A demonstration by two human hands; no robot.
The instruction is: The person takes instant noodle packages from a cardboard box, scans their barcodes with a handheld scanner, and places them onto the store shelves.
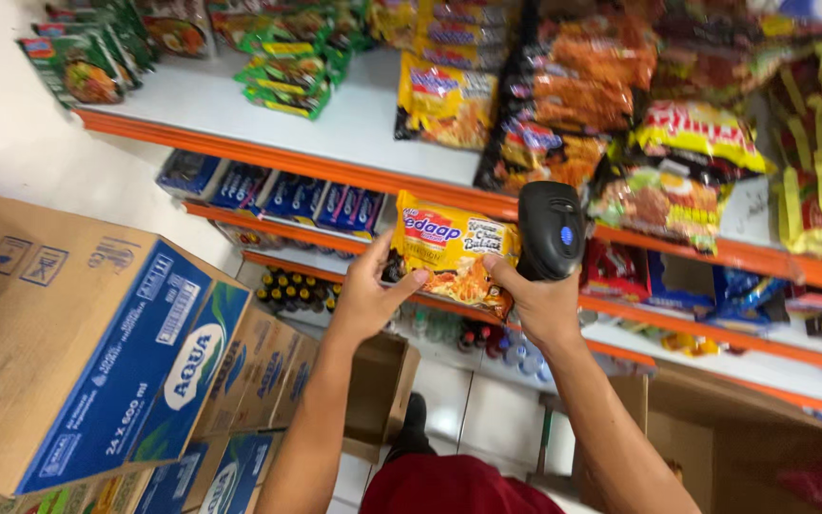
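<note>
A yellow instant-noodle packet [450, 252] is held up in front of the orange-edged shelves. My left hand [370, 295] grips its left edge with thumb and fingers. My right hand [541, 303] holds a black handheld barcode scanner [551, 229] upright, and its fingers also touch the packet's right edge. Both forearms rise from the bottom of the view.
A white shelf [354, 124] carries several noodle packets in green, yellow, orange and dark wrappers. Lower shelves hold blue packets [297, 200] and dark bottles [297, 290]. Stacked cardboard boxes [88, 352] stand at left. Open cartons [725, 447] sit on the tiled floor.
</note>
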